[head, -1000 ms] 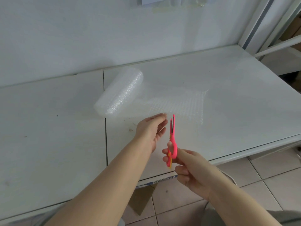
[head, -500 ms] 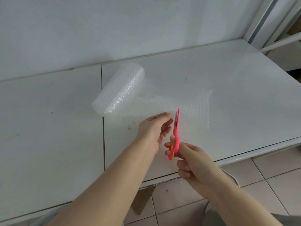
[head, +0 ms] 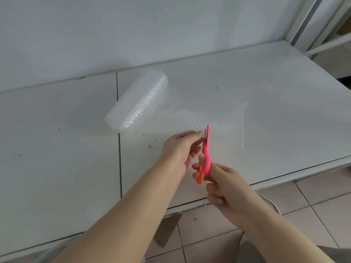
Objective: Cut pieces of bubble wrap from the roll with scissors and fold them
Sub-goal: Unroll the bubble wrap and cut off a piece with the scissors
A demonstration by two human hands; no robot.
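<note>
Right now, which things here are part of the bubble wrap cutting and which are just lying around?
In the job:
bubble wrap roll
unrolled sheet, near edge pinched by left hand
pink scissors in right hand

Lying about:
cardboard scrap on the tiled floor
white cable below the table edge

No text can be read anywhere (the table edge carries only a blurred, illegible strip).

The scissors' blades are blurred; their handle loops are hidden by the right hand's fingers.
</note>
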